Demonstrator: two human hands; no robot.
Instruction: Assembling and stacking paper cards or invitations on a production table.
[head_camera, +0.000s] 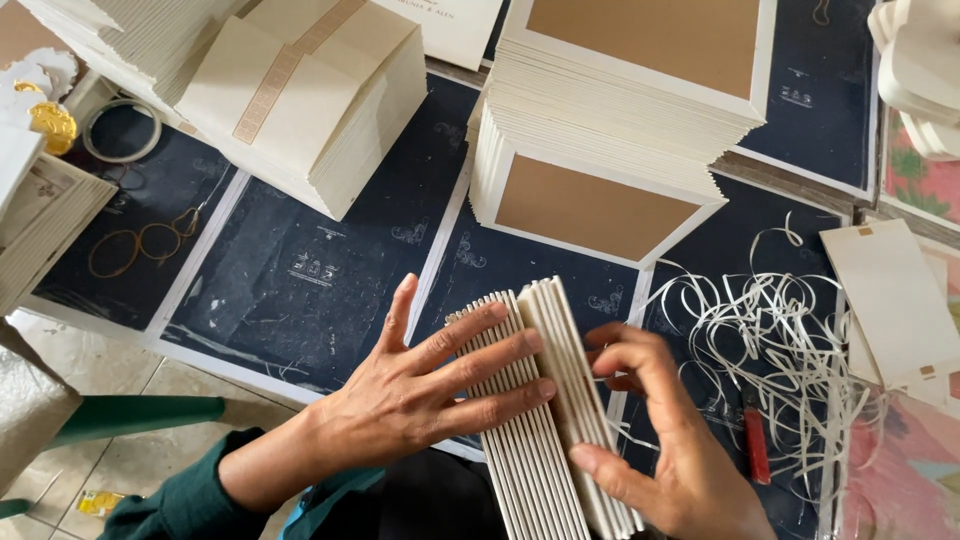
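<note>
Seemingly stiff yet loose, the upright row of cream card-stock booklets (545, 420) is standing on edge on the dark printed sheets (300, 270), pressed between both hands. The left hand (420, 395) is lying flat, fingers (480, 350) spread across the spines; the right hand (665, 440) is cupping the far side, fingers curled. Judging by thickness, the row is weighing moderately and could fan apart, so squeezing both end faces suits it best.

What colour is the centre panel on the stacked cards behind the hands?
Kraft brown, framed by a cream border, on the stacked cards; the head view shows it.
</note>
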